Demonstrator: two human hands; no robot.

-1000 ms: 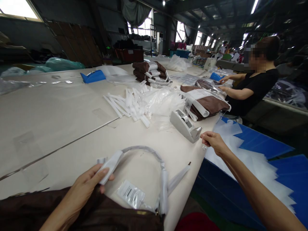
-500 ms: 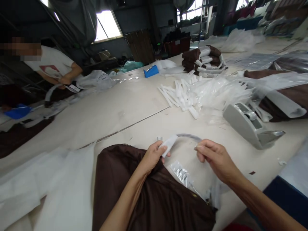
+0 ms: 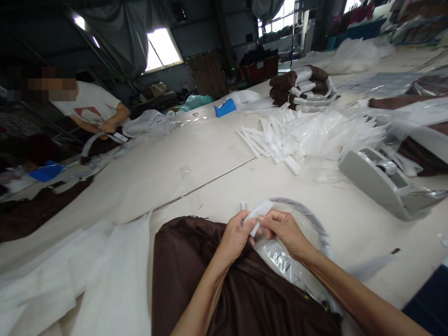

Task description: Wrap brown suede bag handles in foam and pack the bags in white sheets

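A dark brown bag (image 3: 196, 261) lies on the table in front of me, with a handle (image 3: 311, 214) wrapped in greyish plastic arching up from it. Around a part of this handle sits a white foam strip (image 3: 263, 212). My left hand (image 3: 238, 237) is closed on the strip from the left, thumb on top. From the right, my right hand (image 3: 285, 229) pinches the same strip, its fingertips close to the left thumb. Just below the hands, a clear plastic packet (image 3: 280, 259) with dark print rests by the bag.
A grey tape dispenser (image 3: 378, 179) stands to the right. Several white foam strips (image 3: 276, 144) are piled behind, near wrapped brown bags (image 3: 303, 88). White sheets (image 3: 115, 275) spread at the left. A blue tape dispenser (image 3: 226, 108) stands farther back. A co-worker (image 3: 93, 109) handles something at the far left.
My right hand has moved left from beside the handle and taken hold of the foam strip next to my left hand. The view has shifted slightly, moving the scene's near objects rightward.
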